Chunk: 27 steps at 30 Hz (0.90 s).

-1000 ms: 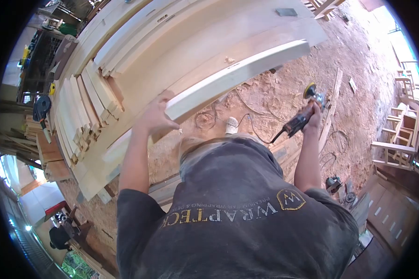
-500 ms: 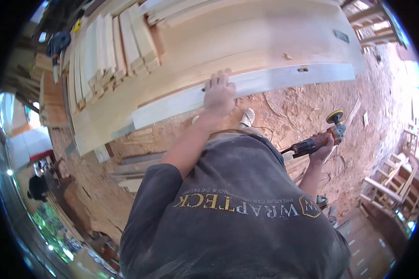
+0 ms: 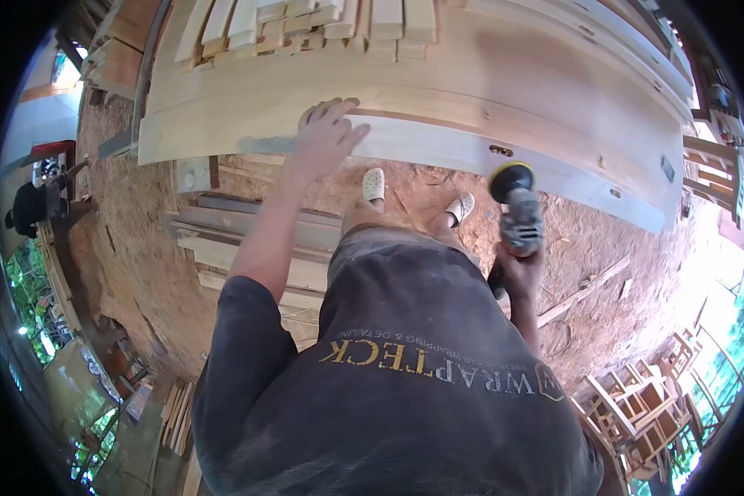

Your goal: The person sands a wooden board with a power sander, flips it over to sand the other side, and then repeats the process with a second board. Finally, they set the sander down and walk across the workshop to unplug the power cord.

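My left hand (image 3: 329,136) rests at the near edge of a long pale board (image 3: 438,149), its fingers spread over the top. The board lies along the front of a wide wooden table and has slots cut in it. In my right hand (image 3: 521,269) is an angle grinder (image 3: 522,219) fitted with a round, yellow-edged sanding disc (image 3: 511,180). The grinder is upright in this view, its disc close to the board's near edge. My fingers wrap round the grinder's body, and its rear part is mostly hidden.
Cut wood strips (image 3: 306,21) are piled at the table's far side. More planks (image 3: 256,248) lie on the dusty ground at my left. Wooden chair frames (image 3: 645,405) stand at the lower right. Another person (image 3: 33,202) is at the far left.
My right hand has brought the grinder up from my right side toward the board. My left hand has shifted left along the board, and the view has turned.
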Each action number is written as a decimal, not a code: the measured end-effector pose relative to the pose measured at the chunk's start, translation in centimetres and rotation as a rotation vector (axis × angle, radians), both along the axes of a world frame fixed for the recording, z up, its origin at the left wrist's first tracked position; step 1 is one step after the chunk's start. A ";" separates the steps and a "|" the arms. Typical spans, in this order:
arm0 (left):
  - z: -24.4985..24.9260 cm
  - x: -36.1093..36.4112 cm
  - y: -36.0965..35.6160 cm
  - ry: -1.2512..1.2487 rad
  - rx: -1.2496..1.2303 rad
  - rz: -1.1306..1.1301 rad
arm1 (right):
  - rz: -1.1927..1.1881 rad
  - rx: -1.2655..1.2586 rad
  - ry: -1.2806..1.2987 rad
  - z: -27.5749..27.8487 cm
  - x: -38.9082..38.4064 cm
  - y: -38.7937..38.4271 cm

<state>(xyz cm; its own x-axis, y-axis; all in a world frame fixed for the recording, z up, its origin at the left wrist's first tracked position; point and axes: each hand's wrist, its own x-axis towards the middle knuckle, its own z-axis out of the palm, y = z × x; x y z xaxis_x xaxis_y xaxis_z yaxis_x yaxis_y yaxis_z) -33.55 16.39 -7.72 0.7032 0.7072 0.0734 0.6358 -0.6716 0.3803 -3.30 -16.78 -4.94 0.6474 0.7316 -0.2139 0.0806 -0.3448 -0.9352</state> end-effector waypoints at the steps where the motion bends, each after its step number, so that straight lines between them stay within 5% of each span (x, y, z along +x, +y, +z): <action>1: 0.1 -1.0 0.9 0.000 -0.003 0.004 | 0.071 0.018 0.005 1.3 -2.1 2.1; 3: 0.9 -2.4 2.7 -0.248 -0.802 0.283 | 0.292 -0.198 -0.018 3.7 -4.4 4.9; 9: 3.6 -2.7 5.4 -0.387 -1.162 0.219 | 0.669 -0.410 -0.266 6.5 -10.5 11.7; 12: 6.1 -2.6 5.5 -0.255 -1.153 0.232 | 0.774 -0.319 -0.356 6.2 -12.8 13.8; 16: 4.4 -2.9 5.8 -0.381 -1.208 0.192 | 0.880 -0.432 -0.375 6.6 -15.0 15.8; 18: 4.6 -2.9 6.5 -0.078 -1.102 0.276 | 0.880 -0.381 -0.376 6.0 -15.7 16.0; 21: 1.8 -2.8 6.4 -0.434 -1.287 0.214 | 0.856 -0.418 -0.357 7.1 -15.6 16.1; 27: 1.1 -2.3 6.8 -0.319 -1.116 0.271 | 0.706 -0.463 -0.324 6.8 -11.1 12.4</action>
<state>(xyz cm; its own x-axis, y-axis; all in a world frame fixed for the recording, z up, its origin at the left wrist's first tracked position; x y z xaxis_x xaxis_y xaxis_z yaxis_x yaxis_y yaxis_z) -35.81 23.22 -6.59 0.5828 0.6139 -0.5324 0.4769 0.2721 0.8358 -14.37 -4.38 1.81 0.1599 0.8676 -0.4708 0.6515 -0.4511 -0.6100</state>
